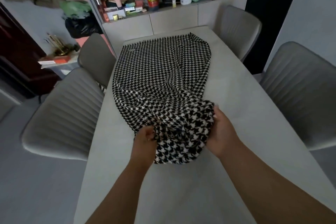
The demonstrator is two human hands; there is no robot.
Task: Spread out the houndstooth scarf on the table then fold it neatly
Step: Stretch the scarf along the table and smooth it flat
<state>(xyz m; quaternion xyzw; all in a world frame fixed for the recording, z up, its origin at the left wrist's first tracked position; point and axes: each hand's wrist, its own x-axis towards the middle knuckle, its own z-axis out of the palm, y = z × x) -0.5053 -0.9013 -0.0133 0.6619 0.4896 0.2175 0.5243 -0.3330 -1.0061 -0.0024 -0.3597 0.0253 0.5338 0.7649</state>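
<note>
Your left hand [145,137] is curled shut on a pinch of the near end of the houndstooth scarf [160,71], and your right hand [221,132] cups the bunched cloth from the other side, fingers wrapped over its edge; between them that end is gathered and lifted slightly off the table [236,105]. To finish spreading well, I judge you should walk each hand out to its own near corner, then draw the end toward you and lay it flat, so the diagonal wrinkles running up the middle pull out. You have plenty of bare tabletop in front of you for that. Beyond your hands the scarf lies along the left half of the table, its left edge running close to the table's edge, so shift it right before folding. The far fringed end sits near the far edge, mostly flat, with its right corner turned in.
</note>
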